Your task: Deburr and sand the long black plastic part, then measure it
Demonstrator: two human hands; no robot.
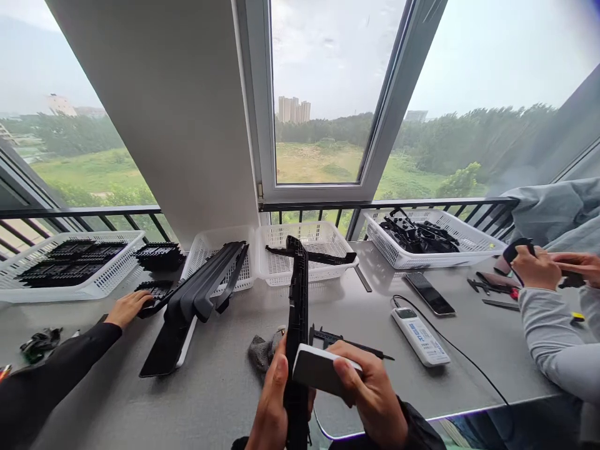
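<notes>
My left hand point(273, 400) is wrapped round the lower part of a long black plastic part point(298, 300), which stands nearly upright in front of me. In my right hand point(372, 390) is a small rectangular block point(323, 369), dark on its face with a white edge, held against the right side of the plastic part. Behind my hands a caliper point(347, 340) lies on the grey table point(215, 387). A crumpled grey cloth point(262, 356) is just left of the plastic part.
White baskets point(107, 284) line the back, some with black parts. Stacked dark panels point(201, 281) lean at the left, beside a person's hand point(126, 310). A phone point(431, 294) and a white power strip point(422, 337) with a cable lie right. Another person's hands point(539, 269) work far right.
</notes>
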